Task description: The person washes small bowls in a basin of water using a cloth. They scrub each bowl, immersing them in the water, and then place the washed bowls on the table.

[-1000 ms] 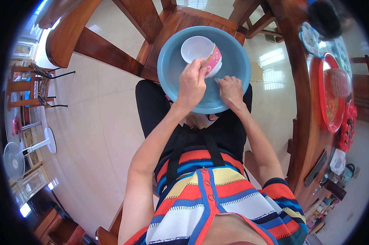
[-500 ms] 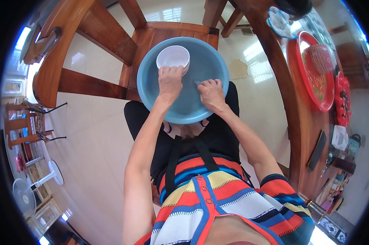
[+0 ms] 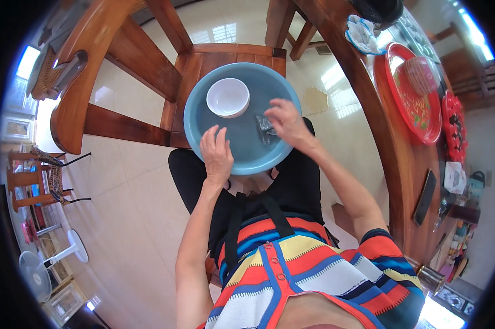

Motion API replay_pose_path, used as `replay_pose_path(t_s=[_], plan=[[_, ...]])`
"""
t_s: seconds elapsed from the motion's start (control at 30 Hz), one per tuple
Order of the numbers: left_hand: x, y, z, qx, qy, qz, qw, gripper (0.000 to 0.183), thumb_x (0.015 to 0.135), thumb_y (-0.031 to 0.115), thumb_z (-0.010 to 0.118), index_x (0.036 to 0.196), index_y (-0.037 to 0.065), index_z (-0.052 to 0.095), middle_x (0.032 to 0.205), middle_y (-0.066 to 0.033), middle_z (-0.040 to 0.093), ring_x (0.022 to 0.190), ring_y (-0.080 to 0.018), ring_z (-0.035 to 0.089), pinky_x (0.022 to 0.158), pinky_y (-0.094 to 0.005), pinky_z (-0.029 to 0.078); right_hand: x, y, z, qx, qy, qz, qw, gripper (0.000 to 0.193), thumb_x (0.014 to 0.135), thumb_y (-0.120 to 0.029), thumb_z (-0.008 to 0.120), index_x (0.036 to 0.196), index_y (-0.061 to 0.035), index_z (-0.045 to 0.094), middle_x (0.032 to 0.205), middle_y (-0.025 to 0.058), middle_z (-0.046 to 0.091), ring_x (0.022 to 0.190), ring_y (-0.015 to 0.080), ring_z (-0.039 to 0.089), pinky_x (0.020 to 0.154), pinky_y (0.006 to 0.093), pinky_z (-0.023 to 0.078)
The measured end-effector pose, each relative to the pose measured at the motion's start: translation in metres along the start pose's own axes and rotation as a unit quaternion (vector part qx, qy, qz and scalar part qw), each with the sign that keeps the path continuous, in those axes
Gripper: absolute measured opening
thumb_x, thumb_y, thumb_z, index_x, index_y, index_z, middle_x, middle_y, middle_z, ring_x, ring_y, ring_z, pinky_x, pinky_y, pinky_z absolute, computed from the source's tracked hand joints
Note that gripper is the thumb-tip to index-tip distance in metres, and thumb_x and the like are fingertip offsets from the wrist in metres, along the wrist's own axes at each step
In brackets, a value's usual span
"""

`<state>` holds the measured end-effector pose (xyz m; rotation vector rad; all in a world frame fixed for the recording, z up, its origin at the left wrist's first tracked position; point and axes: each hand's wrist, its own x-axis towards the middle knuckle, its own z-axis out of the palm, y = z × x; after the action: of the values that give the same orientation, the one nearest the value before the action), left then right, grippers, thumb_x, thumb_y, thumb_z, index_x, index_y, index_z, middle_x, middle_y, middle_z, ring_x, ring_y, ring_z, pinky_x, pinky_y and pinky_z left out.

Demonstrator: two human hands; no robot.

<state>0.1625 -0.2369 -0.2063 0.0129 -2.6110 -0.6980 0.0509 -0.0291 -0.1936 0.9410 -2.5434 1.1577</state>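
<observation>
A round blue basin [image 3: 205, 88] rests on the wooden chair seat, between my knees. Inside it, toward the far left, stands a white bowl [image 3: 228, 97] with its mouth up; earlier it looked like a stack. Right of the bowl lies a dark grey, shiny crumpled thing [image 3: 265, 124], perhaps a pad or a small packet; its kind is unclear. My left hand [image 3: 217, 154] hovers by the basin's near left rim, fingers apart, holding nothing. Just right of the grey thing is my right hand [image 3: 289, 125], fingers loosely bent and apart, with nothing visible in it.
A wooden chair's back and arm [image 3: 72, 104] rise at the left. Along the right runs a wooden table [image 3: 393, 181] bearing a red tray [image 3: 417, 118] with clear containers [image 3: 421, 77], a white glove [image 3: 362, 34] and a black phone [image 3: 424, 197]. A white fan [image 3: 36, 274] stands lower left.
My left hand has let go of the white bowl's rim and drawn back toward me. My right hand has released the grey thing and lifted away, leaving it in the basin.
</observation>
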Motion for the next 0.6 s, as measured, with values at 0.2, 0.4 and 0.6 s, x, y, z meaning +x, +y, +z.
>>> replay_pose_path(t_s=[0.2,0.4,0.6], plan=[[-0.009,0.002,0.002,0.016,-0.001,-0.034,0.999,0.031,0.071,0.003,0.06,0.102,0.004,0.056,0.109,-0.0116,0.053,0.104,-0.0302,0.049,0.087,-0.0411,0.039,0.099,-0.001,-0.111,-0.244,0.145,-0.11,0.953,0.019,0.071,-0.004,0.063,0.088,-0.0107,0.066,0.107,0.0113,0.058,0.106,0.0299,0.051,0.092,0.0426,0.035],[-0.012,-0.003,0.01,0.042,0.004,-0.035,0.998,0.024,0.07,0.006,0.061,0.094,0.005,0.059,0.102,-0.0089,0.056,0.099,-0.0264,0.051,0.083,-0.0389,0.04,0.136,0.058,-0.192,-0.416,0.123,0.174,0.884,0.044,0.081,-0.033,0.059,0.121,-0.0167,0.054,0.129,0.0125,0.047,0.117,0.035,0.044,0.098,0.0494,0.032],[-0.015,-0.006,0.012,0.04,0.027,-0.039,0.998,0.018,0.067,0.004,0.059,0.085,0.005,0.06,0.095,-0.0087,0.056,0.094,-0.0258,0.052,0.08,-0.038,0.04,0.111,0.029,-0.183,-0.411,0.115,0.082,0.901,0.031,0.082,-0.021,0.061,0.109,-0.0063,0.058,0.112,0.0156,0.055,0.101,0.0346,0.051,0.087,0.0442,0.039]])
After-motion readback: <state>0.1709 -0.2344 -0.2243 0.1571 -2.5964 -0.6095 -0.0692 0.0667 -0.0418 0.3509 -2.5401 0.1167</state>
